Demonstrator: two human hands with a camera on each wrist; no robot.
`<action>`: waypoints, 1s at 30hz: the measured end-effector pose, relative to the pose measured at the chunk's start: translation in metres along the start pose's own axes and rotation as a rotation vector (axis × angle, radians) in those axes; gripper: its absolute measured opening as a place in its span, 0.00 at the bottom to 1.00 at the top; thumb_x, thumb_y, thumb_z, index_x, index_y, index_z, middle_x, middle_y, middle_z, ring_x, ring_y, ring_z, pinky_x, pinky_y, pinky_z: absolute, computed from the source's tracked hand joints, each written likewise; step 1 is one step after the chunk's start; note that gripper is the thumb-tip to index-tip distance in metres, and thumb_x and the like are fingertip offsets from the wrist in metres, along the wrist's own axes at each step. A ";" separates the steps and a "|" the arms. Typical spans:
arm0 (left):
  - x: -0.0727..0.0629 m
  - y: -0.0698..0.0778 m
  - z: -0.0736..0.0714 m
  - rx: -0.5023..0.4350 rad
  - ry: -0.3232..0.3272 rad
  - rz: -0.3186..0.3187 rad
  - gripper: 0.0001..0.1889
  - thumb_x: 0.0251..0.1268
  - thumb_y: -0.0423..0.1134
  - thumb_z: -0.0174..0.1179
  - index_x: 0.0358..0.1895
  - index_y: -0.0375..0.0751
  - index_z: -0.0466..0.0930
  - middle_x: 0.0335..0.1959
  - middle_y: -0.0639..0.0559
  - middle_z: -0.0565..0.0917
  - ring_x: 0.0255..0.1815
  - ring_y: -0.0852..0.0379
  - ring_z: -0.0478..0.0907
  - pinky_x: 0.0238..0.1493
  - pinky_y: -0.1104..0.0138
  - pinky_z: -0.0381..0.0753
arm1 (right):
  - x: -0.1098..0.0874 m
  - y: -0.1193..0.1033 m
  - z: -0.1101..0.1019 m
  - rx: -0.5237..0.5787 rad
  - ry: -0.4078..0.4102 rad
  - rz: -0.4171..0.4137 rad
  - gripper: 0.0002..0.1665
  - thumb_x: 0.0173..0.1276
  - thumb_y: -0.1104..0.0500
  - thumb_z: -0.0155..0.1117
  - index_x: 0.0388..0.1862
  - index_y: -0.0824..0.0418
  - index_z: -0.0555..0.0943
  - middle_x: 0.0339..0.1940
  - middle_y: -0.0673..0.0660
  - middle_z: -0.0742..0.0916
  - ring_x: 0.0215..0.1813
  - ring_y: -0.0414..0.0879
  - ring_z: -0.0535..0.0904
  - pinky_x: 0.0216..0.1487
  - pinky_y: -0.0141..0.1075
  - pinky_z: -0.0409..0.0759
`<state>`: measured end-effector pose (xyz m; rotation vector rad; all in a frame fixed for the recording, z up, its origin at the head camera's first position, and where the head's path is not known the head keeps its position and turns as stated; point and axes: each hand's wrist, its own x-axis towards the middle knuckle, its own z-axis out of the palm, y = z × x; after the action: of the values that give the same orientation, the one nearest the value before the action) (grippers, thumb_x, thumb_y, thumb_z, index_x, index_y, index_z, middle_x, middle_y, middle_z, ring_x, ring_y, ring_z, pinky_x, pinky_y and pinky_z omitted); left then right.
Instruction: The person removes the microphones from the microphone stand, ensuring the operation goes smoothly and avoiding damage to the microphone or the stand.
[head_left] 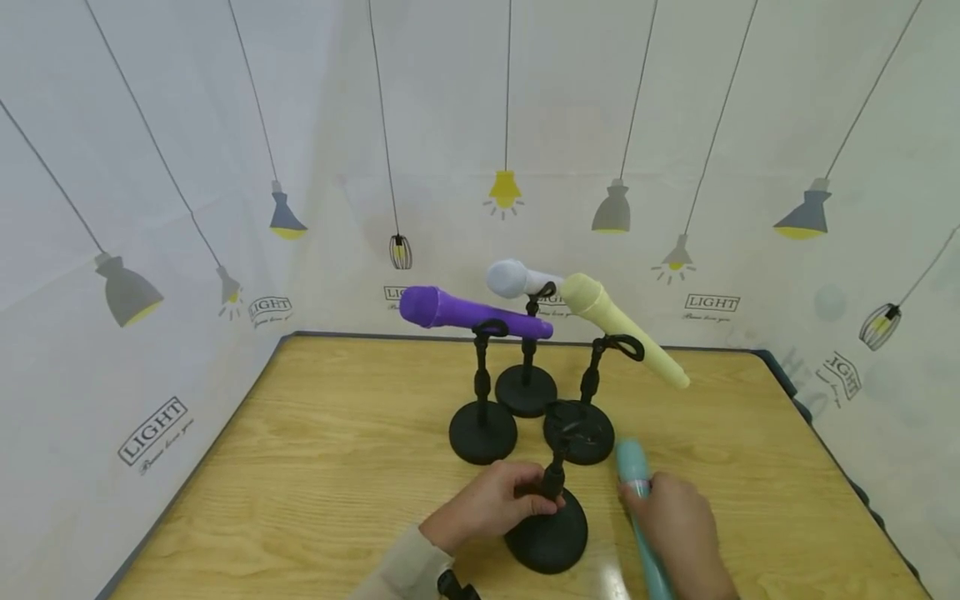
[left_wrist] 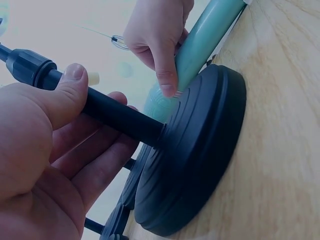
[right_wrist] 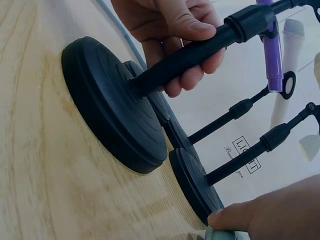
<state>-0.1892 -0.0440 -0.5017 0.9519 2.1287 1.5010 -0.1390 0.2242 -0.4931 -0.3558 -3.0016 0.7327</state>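
Nearest the person is a black microphone stand, its round base on the table. My left hand holds its post between thumb and fingers; the left wrist view shows the thumb on one side of the post and the fingers on the other. Just right of that stand, my right hand grips a teal microphone, its head pointing away from the person. In the right wrist view only a bit of the teal microphone shows, below the right thumb. No microphone sits in the held stand.
Behind stand three more black stands, bearing a purple microphone, a white microphone and a pale yellow microphone. The yellow one's handle slants down to the right. Lamp-printed sheeting surrounds the wooden table on the back and sides.
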 end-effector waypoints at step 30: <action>-0.005 -0.010 -0.002 0.002 -0.023 -0.048 0.13 0.76 0.40 0.70 0.59 0.49 0.89 0.56 0.57 0.92 0.60 0.68 0.85 0.68 0.69 0.80 | -0.017 -0.019 -0.016 0.357 0.164 -0.376 0.19 0.81 0.59 0.67 0.65 0.65 0.84 0.60 0.63 0.90 0.58 0.55 0.90 0.59 0.45 0.89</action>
<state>-0.1901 -0.0504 -0.5109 0.9079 2.1222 1.4581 -0.1248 0.2108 -0.4693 0.1508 -2.5983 1.1017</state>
